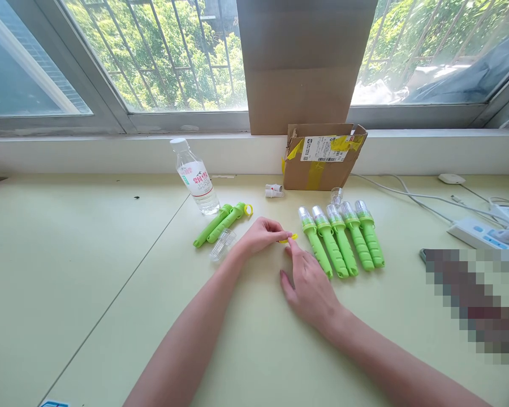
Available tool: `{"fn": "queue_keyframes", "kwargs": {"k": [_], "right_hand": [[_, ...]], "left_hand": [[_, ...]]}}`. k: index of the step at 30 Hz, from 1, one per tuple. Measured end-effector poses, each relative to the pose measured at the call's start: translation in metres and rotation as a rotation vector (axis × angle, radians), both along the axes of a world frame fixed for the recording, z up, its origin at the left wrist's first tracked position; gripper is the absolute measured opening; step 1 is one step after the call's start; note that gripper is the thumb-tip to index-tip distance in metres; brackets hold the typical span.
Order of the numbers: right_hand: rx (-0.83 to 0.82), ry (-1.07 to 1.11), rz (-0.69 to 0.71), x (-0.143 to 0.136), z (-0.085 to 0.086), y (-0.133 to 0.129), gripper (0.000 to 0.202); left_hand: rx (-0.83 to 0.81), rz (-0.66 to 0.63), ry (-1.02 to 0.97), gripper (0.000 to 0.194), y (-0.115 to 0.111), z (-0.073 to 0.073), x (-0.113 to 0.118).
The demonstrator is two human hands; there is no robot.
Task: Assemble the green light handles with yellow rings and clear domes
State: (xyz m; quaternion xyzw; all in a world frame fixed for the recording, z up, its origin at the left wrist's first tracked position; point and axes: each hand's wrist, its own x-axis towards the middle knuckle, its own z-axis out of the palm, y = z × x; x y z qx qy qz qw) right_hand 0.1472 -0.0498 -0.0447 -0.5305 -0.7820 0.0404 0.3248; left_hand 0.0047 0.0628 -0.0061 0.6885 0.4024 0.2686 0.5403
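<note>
The left hand (263, 233) pinches a yellow ring (294, 236); the right hand (311, 282), fingers apart, touches it. Far left, a bottle (198, 181) holds water.

There are five green flashlights (341, 249), two topless green handles (227, 222), two yellow rings (251, 211) and two white tubes (274, 193). I count one bottle (197, 180), one box (316, 176), one power strip (475, 233).

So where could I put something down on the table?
The biggest patch is left of the seam, below the windowsill. A smaller one lies between the forearms. It's crowded by the bottle and the five green sticks.
</note>
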Motion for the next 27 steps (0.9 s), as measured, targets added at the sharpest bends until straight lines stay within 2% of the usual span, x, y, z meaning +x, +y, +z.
{"fn": "queue_keyframes", "kwargs": {"k": [4, 10, 20, 27], "right_hand": [[-0.005, -0.031, -0.004, -0.0005, 0.0024, 0.0003, 0.064], [-0.029, -0.082, -0.008, -0.0009, 0.0017, 0.0005, 0.039], [-0.028, -0.079, -0.02, -0.0013, 0.0011, 0.0, 0.054], [-0.043, -0.085, -0.029, -0.0017, 0.0009, 0.0005, 0.049]], "left_hand": [[-0.032, 0.007, -0.03, 0.03, 0.0005, 0.002, 0.0001], [-0.033, 0.071, -0.037, 0.031, -0.0002, 0.0035, 0.001], [-0.001, 0.078, -0.028, 0.037, -0.0029, 0.0049, 0.0028], [-0.019, 0.056, -0.142, 0.025, -0.0048, 0.0078, 0.0002]]}}
